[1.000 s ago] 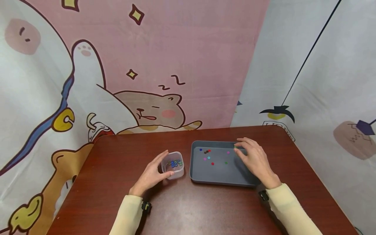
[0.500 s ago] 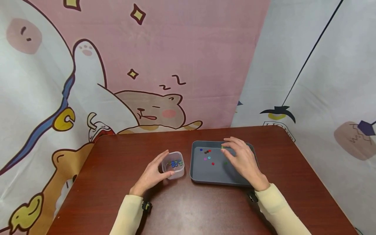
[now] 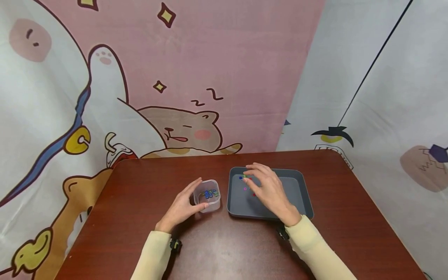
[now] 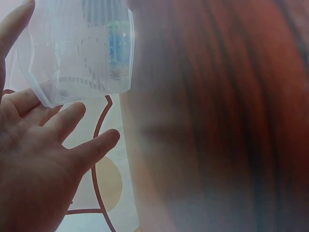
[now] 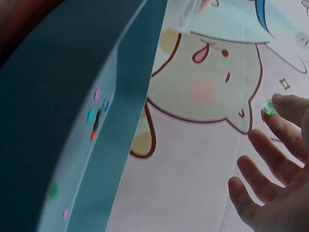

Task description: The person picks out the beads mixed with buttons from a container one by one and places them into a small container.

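My left hand (image 3: 180, 208) holds a small clear plastic container (image 3: 212, 207) on the table, thumb on the near side and fingers on the far side. Blue and greenish beads (image 3: 209, 193) lie inside it. In the left wrist view the container (image 4: 72, 53) appears close up, the hand (image 4: 38, 150) along its side. Over the left part of a grey tray (image 3: 295, 194), my right hand (image 3: 271, 192) pinches a green bead (image 5: 270, 108) between thumb and index finger, the other fingers spread. Several small coloured beads and rings lie in the tray, partly hidden behind this hand.
The tray stands just right of the container on a dark red-brown wooden table (image 3: 140, 202), its raised rim facing the container. A pink and white cartoon cloth (image 3: 238, 77) hangs behind the table. Each wrist wears a small dark camera.
My right hand has moved left across the tray, from its right side to above its left part, carrying the green bead. My left hand and the container have stayed in place.
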